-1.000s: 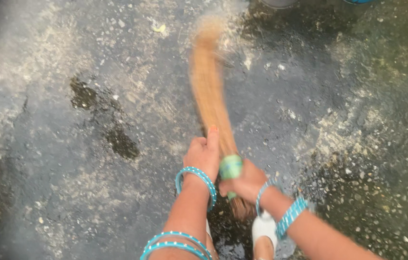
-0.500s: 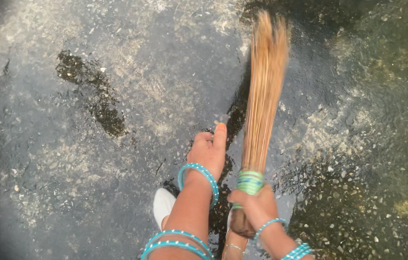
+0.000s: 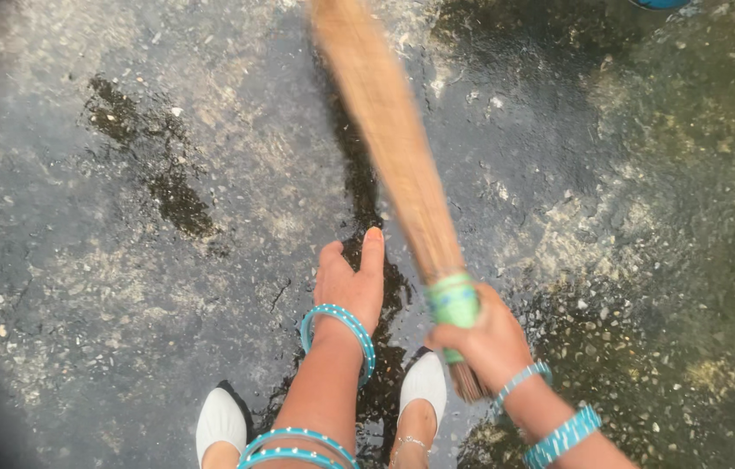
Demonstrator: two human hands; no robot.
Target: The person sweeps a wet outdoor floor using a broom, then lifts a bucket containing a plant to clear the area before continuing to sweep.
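The right hand (image 3: 482,334) is closed in a fist around the bound end of a long straw-coloured bundle broom (image 3: 393,148), just below the green and blue band (image 3: 451,300) that ties its stalks together. Holding it so low at the tied end likely gives the long bristles their reach; they slant up and to the left from the fist and blur toward the top edge of the view, so the tips cannot be made out. The short stub of stalks pokes out beneath the fist. The left hand (image 3: 346,282) holds nothing: its fingers are loosely curled, the thumb stretched forward, and it hangs just beside the broom without touching it, perhaps for balance. Turquoise beaded bangles (image 3: 339,323) ring both wrists and forearms.

Below the arms, two white pointed shoes (image 3: 424,382) stand on the wet grey concrete floor (image 3: 124,330), one on each side of the left forearm. The floor is rough and pebbled, glistening with water, with pale gritty patches and a dark ragged stain (image 3: 159,187) well to the left of the broom. A greenish tint spreads over the floor at the right edge. A sliver of something blue (image 3: 658,3) shows at the top right corner, too cut off to identify
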